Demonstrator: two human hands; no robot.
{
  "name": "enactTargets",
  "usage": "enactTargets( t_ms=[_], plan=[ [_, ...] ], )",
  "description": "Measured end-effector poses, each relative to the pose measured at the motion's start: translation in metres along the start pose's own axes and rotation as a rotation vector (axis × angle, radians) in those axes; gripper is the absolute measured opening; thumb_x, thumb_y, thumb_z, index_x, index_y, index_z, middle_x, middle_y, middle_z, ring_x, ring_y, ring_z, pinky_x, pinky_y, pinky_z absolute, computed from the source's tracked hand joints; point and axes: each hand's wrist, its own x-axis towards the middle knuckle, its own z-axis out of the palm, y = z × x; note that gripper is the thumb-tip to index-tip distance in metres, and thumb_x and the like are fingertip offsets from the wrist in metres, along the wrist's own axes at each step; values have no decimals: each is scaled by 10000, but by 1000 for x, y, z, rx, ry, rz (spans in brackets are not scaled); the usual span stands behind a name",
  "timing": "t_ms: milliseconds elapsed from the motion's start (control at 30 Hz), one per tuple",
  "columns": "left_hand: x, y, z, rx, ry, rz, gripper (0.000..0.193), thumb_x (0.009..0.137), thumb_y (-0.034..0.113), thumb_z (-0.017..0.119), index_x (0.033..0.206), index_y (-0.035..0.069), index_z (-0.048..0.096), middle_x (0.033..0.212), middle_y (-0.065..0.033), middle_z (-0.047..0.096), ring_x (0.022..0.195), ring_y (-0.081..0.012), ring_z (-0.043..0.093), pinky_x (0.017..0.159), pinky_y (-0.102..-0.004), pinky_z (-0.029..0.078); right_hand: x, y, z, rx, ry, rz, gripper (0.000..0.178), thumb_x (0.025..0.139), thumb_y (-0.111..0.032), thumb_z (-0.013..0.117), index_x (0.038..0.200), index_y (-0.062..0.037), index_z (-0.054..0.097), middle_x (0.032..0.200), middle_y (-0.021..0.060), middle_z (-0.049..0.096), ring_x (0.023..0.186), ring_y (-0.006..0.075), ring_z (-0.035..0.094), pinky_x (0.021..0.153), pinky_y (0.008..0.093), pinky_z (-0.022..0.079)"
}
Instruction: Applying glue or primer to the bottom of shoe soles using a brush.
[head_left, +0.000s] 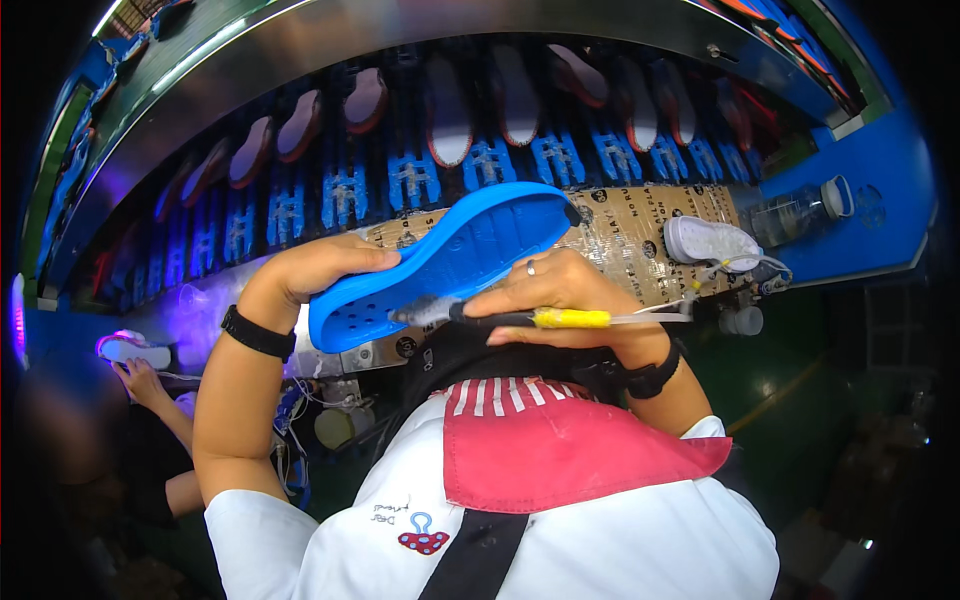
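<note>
A blue shoe sole (470, 240), hollow side up with raised edges and small round pits at its heel end, is tilted in front of me. My left hand (325, 265) grips its left edge, thumb over the rim. In my right hand (570, 295), which wears a ring, is a brush (500, 318) with a black and yellow handle and a thin clear tube at its back end. Its bristles touch the inside of the sole near the heel. Some of my left fingers are hidden behind the sole.
Ahead runs a rack with blue holders (410, 180) and several soles (448, 115). A cardboard-covered bench (625, 235) lies below it, with a white sole (710, 243) and a clear plastic jug (795, 215) at right. At left, another person's hand (140, 382) touches a white sole.
</note>
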Motion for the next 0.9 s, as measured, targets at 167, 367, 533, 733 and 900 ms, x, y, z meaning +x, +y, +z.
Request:
enactTargets(
  t_ms=[167, 367, 533, 733, 900],
  plan=[
    [4, -30, -14, -44, 26, -53, 488, 847, 364, 599, 1104, -51, 586, 983, -151, 648, 794, -172, 635, 740, -280, 507, -12, 8, -2, 20, -113, 51, 271, 698, -141, 754, 954, -79, 687, 759, 105, 660, 627, 216, 610, 567, 288, 463],
    [17, -70, 1, -516, 49, -10, 438, 899, 315, 525, 1143, -48, 552, 1036, -167, 632, 876, -215, 648, 807, -328, 520, -19, 21, 3, -57, 21, 155, 273, 729, -197, 729, 981, -101, 686, 863, 105, 675, 687, 259, 615, 633, 334, 476],
    [37, -106, 17, -712, 204, 259, 457, 924, 295, 476, 1248, -26, 452, 1170, -151, 565, 1016, -228, 589, 869, -362, 489, -30, 20, 0, 25, 91, 200, 287, 722, -170, 733, 988, -76, 681, 841, 124, 672, 705, 241, 637, 653, 304, 486],
    [38, -126, 40, -1143, 99, 712, 772, 861, 648, 274, 1354, 58, 340, 1353, -201, 387, 1200, -363, 432, 890, -566, 424, -38, 15, -3, 66, 230, 209, 301, 675, -65, 745, 967, -38, 676, 795, 117, 663, 683, 189, 625, 627, 261, 468],
    [56, -180, 60, -1273, 71, 442, 841, 833, 690, 253, 1374, 47, 296, 1332, -257, 383, 1127, -422, 483, 822, -583, 461, -37, 12, 4, 18, 302, 215, 282, 690, -59, 735, 962, -27, 669, 795, 101, 662, 664, 150, 613, 613, 240, 464]
  ],
)
